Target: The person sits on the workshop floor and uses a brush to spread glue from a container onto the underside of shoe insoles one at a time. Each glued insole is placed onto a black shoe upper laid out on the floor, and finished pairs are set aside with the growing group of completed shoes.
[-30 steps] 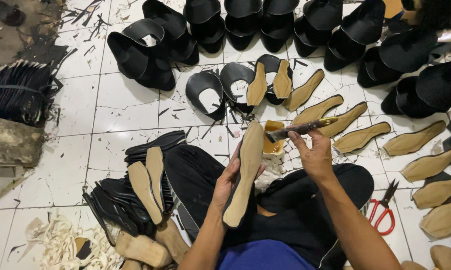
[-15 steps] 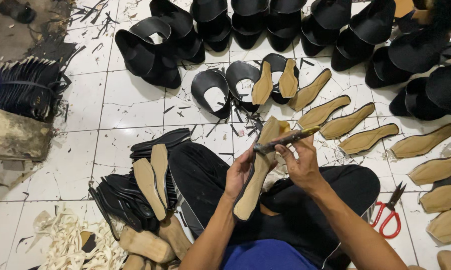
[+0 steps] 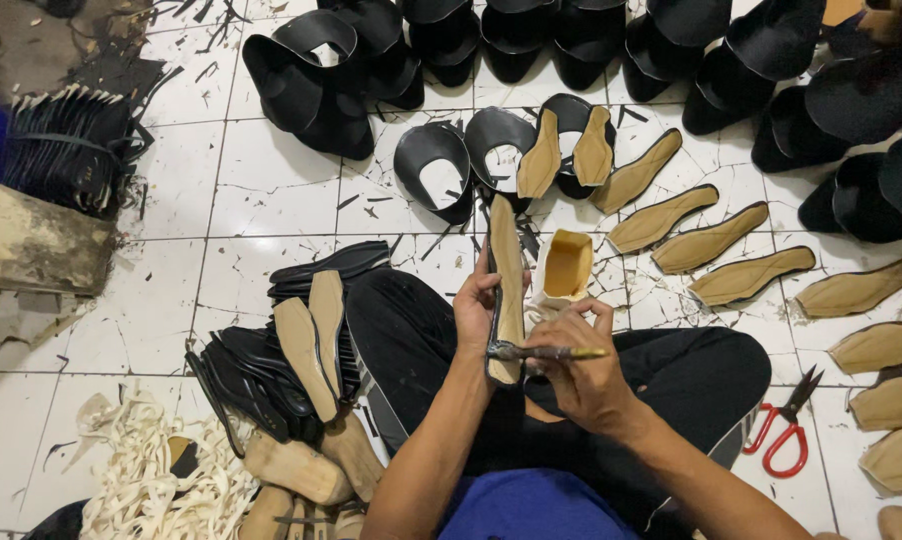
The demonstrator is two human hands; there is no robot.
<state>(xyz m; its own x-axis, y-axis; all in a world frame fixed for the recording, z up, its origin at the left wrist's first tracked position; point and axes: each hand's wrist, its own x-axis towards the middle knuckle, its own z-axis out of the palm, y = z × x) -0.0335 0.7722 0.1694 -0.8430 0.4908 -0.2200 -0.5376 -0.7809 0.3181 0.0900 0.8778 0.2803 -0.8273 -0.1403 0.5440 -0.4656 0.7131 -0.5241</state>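
Left hand (image 3: pixel 476 305) grip wraps the tan sole (image 3: pixel 508 275), held upright. Right hand (image 3: pixel 583 375) grip pinches a brush (image 3: pixel 546 352) (tip against sole's lower end).

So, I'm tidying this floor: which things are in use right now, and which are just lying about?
In use:
left hand
tan sole
right hand
brush

Lying about:
red scissors
black uppers
row of soles
pale offcuts

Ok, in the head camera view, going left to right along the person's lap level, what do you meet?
Pile of pale strips → stack of black soles → left hand holding a tan insole → right hand with a brush → red scissors.
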